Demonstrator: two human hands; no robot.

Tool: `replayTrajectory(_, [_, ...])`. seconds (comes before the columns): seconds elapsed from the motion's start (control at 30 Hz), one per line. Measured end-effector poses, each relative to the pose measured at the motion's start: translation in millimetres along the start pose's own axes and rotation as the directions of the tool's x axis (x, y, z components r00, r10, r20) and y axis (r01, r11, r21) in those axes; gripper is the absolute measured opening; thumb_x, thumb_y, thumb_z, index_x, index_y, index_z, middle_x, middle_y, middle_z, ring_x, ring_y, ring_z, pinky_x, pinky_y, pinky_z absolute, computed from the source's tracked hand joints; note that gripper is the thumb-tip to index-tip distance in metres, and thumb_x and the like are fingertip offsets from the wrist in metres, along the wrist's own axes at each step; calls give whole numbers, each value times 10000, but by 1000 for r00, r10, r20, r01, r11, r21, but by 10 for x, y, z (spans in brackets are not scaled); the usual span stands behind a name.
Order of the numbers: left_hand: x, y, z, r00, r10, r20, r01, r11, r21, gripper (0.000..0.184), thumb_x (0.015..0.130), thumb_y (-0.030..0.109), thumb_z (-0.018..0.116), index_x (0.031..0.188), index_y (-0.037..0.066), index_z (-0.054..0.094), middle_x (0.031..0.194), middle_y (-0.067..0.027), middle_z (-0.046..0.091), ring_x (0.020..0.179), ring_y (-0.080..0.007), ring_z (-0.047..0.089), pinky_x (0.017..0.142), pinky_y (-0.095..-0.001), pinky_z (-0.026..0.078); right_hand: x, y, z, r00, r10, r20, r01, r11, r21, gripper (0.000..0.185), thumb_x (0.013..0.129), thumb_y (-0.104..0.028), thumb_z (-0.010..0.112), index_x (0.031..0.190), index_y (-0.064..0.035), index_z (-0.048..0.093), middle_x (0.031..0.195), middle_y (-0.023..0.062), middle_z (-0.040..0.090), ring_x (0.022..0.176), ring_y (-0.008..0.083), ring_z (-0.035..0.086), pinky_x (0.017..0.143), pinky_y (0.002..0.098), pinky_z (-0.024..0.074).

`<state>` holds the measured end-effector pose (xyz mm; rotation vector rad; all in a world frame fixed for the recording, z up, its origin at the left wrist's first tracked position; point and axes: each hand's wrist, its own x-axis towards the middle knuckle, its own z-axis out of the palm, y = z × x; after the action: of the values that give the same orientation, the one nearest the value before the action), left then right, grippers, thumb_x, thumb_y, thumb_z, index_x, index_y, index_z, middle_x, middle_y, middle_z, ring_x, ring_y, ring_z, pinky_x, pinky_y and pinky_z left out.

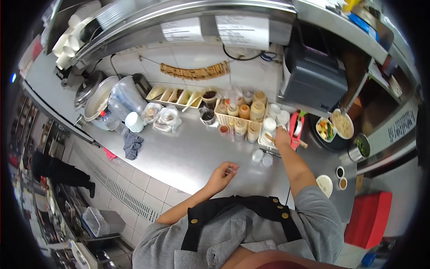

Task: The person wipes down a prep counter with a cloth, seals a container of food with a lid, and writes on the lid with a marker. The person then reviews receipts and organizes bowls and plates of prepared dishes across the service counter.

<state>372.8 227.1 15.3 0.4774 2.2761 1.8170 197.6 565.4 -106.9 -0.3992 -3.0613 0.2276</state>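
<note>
My left hand [222,176] hovers over the steel counter [188,152], fingers loosely bent and apart, holding nothing that I can see. On the right, my right hand [282,138] reaches into a white basket [264,144] at the back of the counter. Its fingers are bent downward, and whatever they grip is hidden. Round white lids or tubs [270,124] are stacked just behind those fingers. A wooden handle [269,138] shows to their left, and a red tape dispenser [294,130] stands to their right. Two small clear cups [267,160] sit in front of the basket.
A basket of sauce bottles [244,111] stands at the back, beside a tray of toppings [177,96]. Bagged food [168,119], white bowls [134,121] and a grey cloth [132,145] lie left. Plated food [325,129] and a dark machine [313,74] are right. Another person [60,168] stands far left.
</note>
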Motion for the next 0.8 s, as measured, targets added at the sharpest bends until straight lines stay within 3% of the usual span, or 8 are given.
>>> replayTrajectory(0.13, [-50, -187, -460, 986, -124, -108, 125, 992, -4, 149, 924, 56, 619, 1071, 28, 630, 953, -24, 657, 768, -73, 546, 712, -238, 472, -135, 11, -52, 990, -62, -125, 74, 993, 92, 189, 894, -101, 572, 1040, -33, 473, 935, 218, 659, 965, 388, 632, 774, 488, 524])
replayTrajectory(0.27, [270, -106, -790, 977, 18, -214, 7, 993, 116, 132, 933, 73, 623, 1059, 35, 633, 879, -1, 646, 727, -56, 535, 675, -225, 458, -555, -156, -343, 996, -82, -36, 87, 986, 139, 182, 877, -94, 569, 1028, -35, 487, 951, 211, 660, 940, 383, 629, 780, 486, 524])
replayTrajectory(0.4, [806, 414, -954, 948, 167, -271, -164, 986, 35, 168, 946, 109, 622, 1091, 26, 614, 880, 9, 634, 731, -52, 531, 689, -222, 460, -701, -158, -368, 998, -59, -34, 65, 974, 216, 284, 851, -84, 610, 1105, -43, 490, 1018, 210, 641, 997, 386, 605, 858, 472, 507])
replayTrajectory(0.47, [989, 840, -946, 894, 310, -323, -323, 946, 15, 189, 945, 104, 616, 1112, 19, 599, 906, 10, 620, 741, -45, 517, 696, -215, 455, -768, -106, -255, 930, -262, -259, 319, 924, 209, 421, 819, -86, 658, 1198, -40, 480, 1086, 199, 613, 1054, 372, 573, 942, 448, 470])
replayTrajectory(0.6, [1074, 1038, -944, 893, 344, -290, -386, 917, -101, 198, 941, 87, 611, 1122, 13, 589, 930, 8, 613, 758, -44, 517, 705, -209, 455, -1002, -505, -786, 888, -164, -430, 295, 920, 258, 463, 799, -75, 682, 1219, -34, 491, 1131, 188, 585, 1103, 350, 537, 968, 435, 432])
replayTrajectory(0.67, [1031, 918, -958, 936, 298, -186, -317, 945, -79, 224, 956, 77, 599, 1168, 8, 577, 1032, -25, 630, 886, -72, 553, 815, -231, 457, -1176, -814, -1258, 683, -273, -677, 569, 781, 259, 394, 766, -94, 718, 1115, -28, 546, 1044, 161, 616, 988, 333, 589, 847, 417, 479])
replayTrajectory(0.73, [957, 716, -993, 960, 241, -142, -258, 959, -119, 224, 953, 71, 600, 1166, 4, 577, 1035, -31, 631, 870, -71, 552, 812, -231, 460, -1452, -1184, -1913, 590, -371, -717, 762, 550, 342, 311, 722, -130, 763, 980, -54, 605, 868, 104, 644, 764, 281, 630, 654, 361, 491])
replayTrajectory(0.8, [921, 469, -1095, 989, 122, -83, -133, 981, -140, 212, 952, 66, 596, 1153, 2, 579, 1029, -34, 631, 878, -75, 559, 818, -236, 465, -1785, -1512, -2830, 276, -583, -764, 932, 356, 65, 268, 685, -172, 799, 879, -97, 630, 703, 35, 615, 563, 210, 589, 497, 303, 428])
